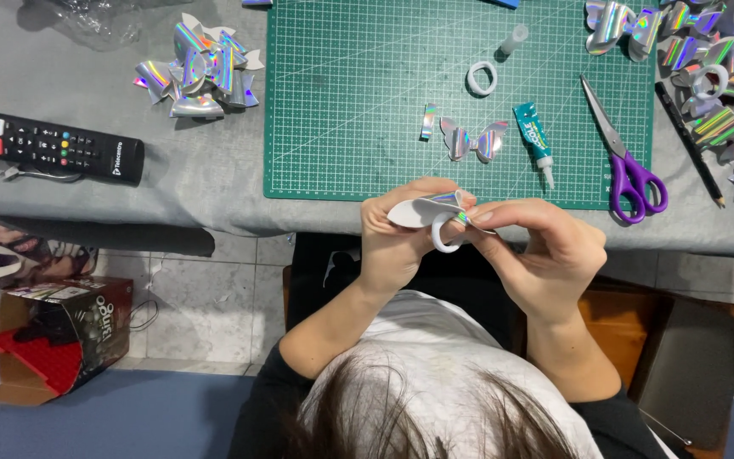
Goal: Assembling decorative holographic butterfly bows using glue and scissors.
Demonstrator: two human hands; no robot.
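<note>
Both hands meet at the table's near edge over a small holographic bow piece (422,208) with a white underside. My left hand (397,242) pinches its left side. My right hand (545,255) pinches its right side, where a white loop (442,234) hangs below the fingers. On the green cutting mat (341,110) lie a finished holographic bow (473,140), a short holographic strip (427,121), a teal glue tube (535,140), a white ring (482,78) and a small clear cap (513,38).
Purple-handled scissors (626,157) lie at the mat's right edge, a black pencil (690,144) beside them. Piles of holographic bows sit at back left (201,68) and far right (724,76). A black remote (48,144) rests at left. An open cardboard box (57,336) stands on the floor.
</note>
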